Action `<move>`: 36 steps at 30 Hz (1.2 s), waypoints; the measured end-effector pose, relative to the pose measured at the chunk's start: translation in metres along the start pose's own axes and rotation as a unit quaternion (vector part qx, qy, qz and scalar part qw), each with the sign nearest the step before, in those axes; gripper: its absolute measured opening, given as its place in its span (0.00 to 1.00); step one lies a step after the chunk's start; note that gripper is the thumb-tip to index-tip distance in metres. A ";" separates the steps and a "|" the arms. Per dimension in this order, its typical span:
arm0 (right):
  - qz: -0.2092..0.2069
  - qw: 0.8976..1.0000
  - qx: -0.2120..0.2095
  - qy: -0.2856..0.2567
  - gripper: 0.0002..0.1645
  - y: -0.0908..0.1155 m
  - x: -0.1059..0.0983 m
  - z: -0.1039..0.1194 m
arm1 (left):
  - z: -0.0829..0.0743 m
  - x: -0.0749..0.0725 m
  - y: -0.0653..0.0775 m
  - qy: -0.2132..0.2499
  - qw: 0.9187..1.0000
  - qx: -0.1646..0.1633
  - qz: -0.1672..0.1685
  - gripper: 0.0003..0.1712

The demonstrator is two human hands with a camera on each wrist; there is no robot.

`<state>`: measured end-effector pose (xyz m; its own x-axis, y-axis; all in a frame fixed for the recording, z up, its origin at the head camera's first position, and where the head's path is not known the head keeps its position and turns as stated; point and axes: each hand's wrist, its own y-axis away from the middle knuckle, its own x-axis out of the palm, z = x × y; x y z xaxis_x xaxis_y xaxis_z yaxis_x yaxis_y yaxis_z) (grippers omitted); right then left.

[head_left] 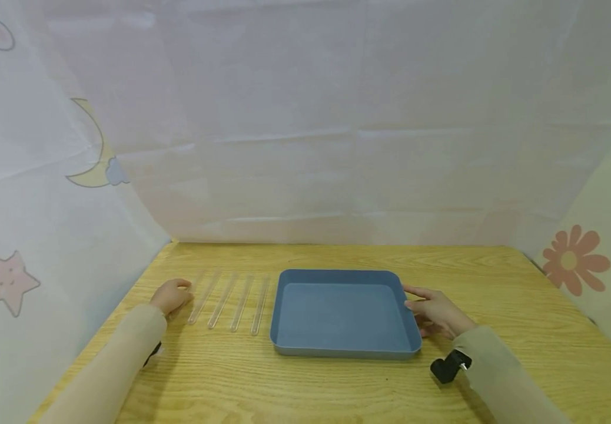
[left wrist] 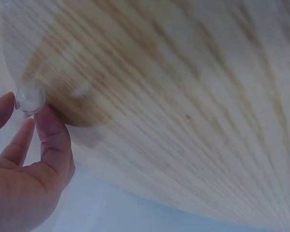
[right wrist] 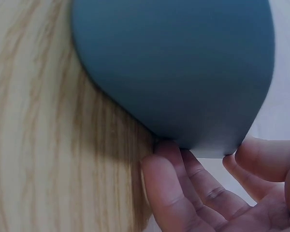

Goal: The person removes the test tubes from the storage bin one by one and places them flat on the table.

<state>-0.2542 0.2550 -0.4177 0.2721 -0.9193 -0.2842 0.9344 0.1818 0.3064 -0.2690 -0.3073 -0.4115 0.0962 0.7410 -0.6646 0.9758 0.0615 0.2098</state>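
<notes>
At the left of the table, my left hand pinches a clear test tube between thumb and finger; its rounded end faces the left wrist camera. Several more clear test tubes lie side by side on the table just right of that hand. A shallow blue rectangular tray rests on the table to the right of the tubes. My right hand grips the tray's right side. In the right wrist view the thumb is at the rim, with other fingers at the lower edge of the wall.
Wood-grain table carries everything. A pale cloth hangs behind it, and printed cloth stands at both sides. A black wrist mount sits by the right sleeve, close over the table.
</notes>
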 end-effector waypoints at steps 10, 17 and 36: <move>-0.001 1.000 0.002 0.002 0.37 -0.004 0.003 0.001 | -0.001 -0.007 0.005 0.046 0.999 -0.025 0.013 0.35; 0.004 1.000 0.003 0.006 0.37 -0.006 0.002 0.002 | -0.002 -0.016 0.012 0.052 0.998 -0.015 0.024 0.39; -0.009 0.999 0.016 0.045 0.38 -0.006 -0.002 0.010 | -0.039 -0.005 0.042 0.034 0.999 -0.006 0.009 0.43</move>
<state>-0.2625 0.2519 -0.4101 0.2760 -0.8870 -0.3703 0.9318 0.1524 0.3293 -0.2364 -0.2824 -0.3718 0.0999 0.7861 -0.6100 0.9714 0.0558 0.2310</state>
